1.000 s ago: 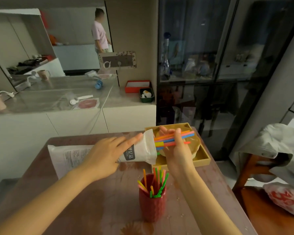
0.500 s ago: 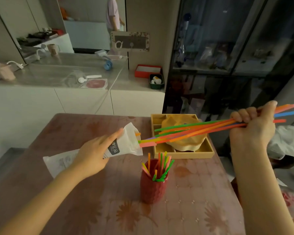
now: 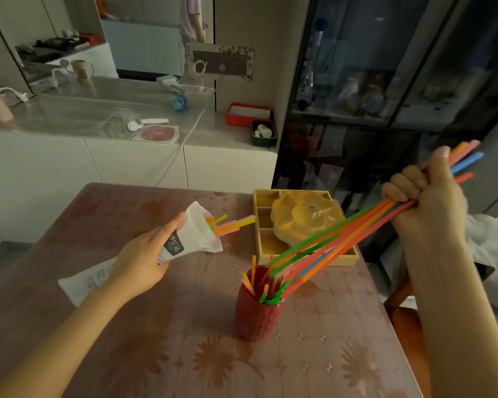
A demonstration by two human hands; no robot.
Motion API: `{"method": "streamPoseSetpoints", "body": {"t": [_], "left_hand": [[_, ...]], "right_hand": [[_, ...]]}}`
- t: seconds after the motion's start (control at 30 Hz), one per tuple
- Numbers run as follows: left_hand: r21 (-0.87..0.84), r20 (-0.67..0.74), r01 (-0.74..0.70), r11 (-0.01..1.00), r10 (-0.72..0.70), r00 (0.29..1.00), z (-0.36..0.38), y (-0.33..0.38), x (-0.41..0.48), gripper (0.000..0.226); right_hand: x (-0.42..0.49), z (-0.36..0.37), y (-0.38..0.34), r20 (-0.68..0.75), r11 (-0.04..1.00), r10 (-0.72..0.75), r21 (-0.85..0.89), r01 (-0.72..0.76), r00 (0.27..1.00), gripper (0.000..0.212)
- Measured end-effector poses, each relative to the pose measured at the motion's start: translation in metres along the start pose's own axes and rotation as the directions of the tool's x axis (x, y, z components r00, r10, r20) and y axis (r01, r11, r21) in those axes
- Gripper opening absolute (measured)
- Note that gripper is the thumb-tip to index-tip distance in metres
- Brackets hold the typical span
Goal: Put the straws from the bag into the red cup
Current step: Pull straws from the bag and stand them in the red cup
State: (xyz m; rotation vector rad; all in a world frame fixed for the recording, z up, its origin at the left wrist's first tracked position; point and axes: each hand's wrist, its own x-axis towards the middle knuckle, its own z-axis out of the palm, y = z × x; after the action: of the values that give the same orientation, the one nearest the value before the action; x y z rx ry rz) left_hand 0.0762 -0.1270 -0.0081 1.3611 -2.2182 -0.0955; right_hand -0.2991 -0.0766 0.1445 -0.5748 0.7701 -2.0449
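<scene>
The straw bundle (image 3: 342,242) is clenched in the right hand (image 3: 426,208), tips at the red cup (image 3: 258,308); the bag (image 3: 190,239) is gripped by the left hand (image 3: 144,254). Tips should be steered inside before release.

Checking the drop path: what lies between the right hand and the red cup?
The gripped straws span it, crossing the wooden tray's near corner, in the head view.

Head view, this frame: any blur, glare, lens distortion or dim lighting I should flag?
Head view: dim, warm indoor light; wide-angle bending curves the frames of the glass cabinet; the glossy counter carries reflections; the right hand and its straw bundle look slightly soft; the red cup, bag and left hand are readable.
</scene>
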Motion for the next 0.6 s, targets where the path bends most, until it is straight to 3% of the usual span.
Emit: {"method": "streamPoseSetpoints", "body": {"t": [0.27,0.6], "left_hand": [[-0.015,-0.009,-0.023,1.0,0.023,1.0,0.0,-0.006,0.001,0.107],[-0.021,-0.003,-0.037,0.999,0.037,0.999,0.004,-0.008,0.003,0.111]], "right_hand": [[-0.01,0.045,0.044,0.175,0.961,-0.001,-0.273,0.05,0.985,0.031],[-0.028,0.071,0.078,0.407,0.855,0.16,-0.513,0.08,0.899,0.029]]}}
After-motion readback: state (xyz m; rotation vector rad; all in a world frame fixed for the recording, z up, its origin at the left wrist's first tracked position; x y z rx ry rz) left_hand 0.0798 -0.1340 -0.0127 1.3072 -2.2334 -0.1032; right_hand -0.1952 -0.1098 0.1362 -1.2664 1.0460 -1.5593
